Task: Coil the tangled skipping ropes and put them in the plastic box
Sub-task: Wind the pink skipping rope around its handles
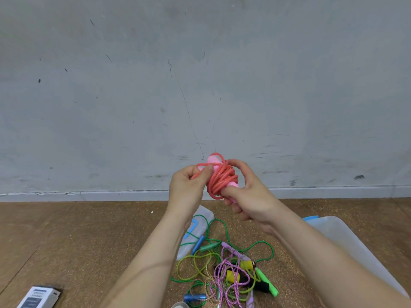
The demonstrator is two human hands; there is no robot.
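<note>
Red skipping rope (220, 181) is wound in many turns round a pair of pink handles (212, 161), and the bundle is held in the air in front of the grey wall (200, 74), well above the floor (89, 241).

Left hand (189, 187): fingers curled, thumb and forefinger pinching a loose strand of the red rope at the left of the bundle.

Right hand (251, 196): clamped on the lower end of the handles, thumb pressed against the coils, forefinger hooked over the top of them.

On the brown floor beneath the forearms lies a tangle of ropes (229, 272): dark green, yellow-green and braided purple cords, knotted together, with blue, green, yellow and black handles among them.

Plastic box (347, 241), translucent with a blue clip at its far edge, stands on the floor to the right of the tangle, partly hidden by the right forearm. Its contents cannot be made out.

Translucent lid (201, 215) with a blue latch lies just beyond the tangle, with the green cord crossing over it.

Small printed carton (37, 296) rests on the floor at near left, well apart from the ropes.
</note>
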